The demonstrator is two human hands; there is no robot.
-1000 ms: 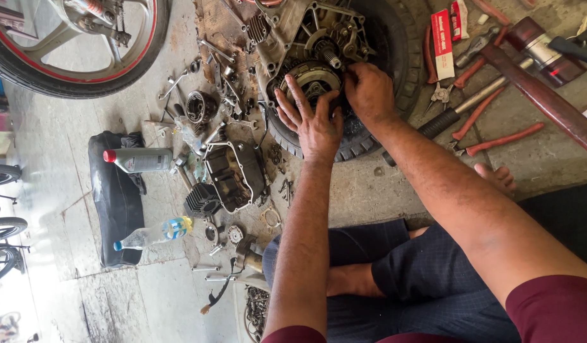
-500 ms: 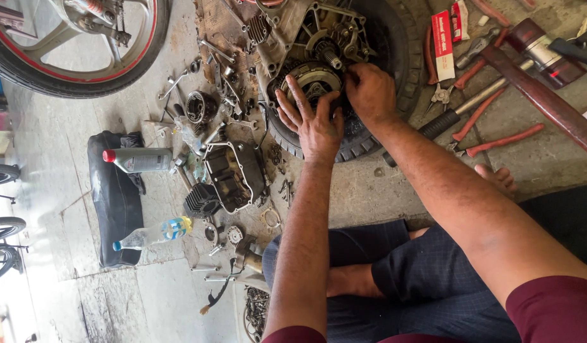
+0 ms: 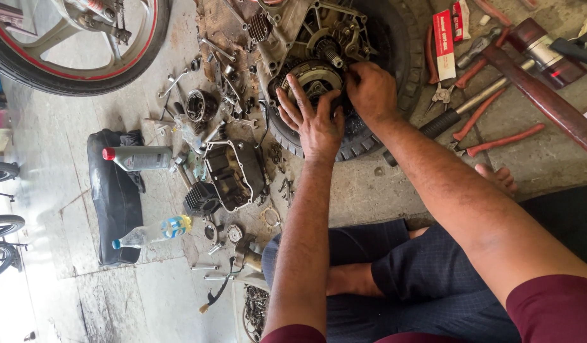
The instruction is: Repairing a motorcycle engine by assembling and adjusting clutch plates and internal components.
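Concrete floor (image 3: pixel 395 184) is strewn with parts and tools. At 12 o'clock, a round clutch (image 3: pixel 312 77) is seated face-up in an engine (image 3: pixel 306 38) laid on a tyre (image 3: pixel 401 38). The left hand (image 3: pixel 315 121) is spread flat, grip apart, on it. The right hand (image 3: pixel 369 92) is curled at its edge; its grip cannot be told.

We press our left hand (image 3: pixel 315 121), fingers spread, flat on the round clutch (image 3: pixel 313 79) in the open engine (image 3: pixel 319 38), which rests on a tyre (image 3: pixel 404 57). Our right hand (image 3: pixel 369 89) grips the clutch's right edge. Pliers (image 3: pixel 477 121) lie on the floor (image 3: pixel 382 184) to the right; an oil bottle (image 3: pixel 138 157) lies to the left.
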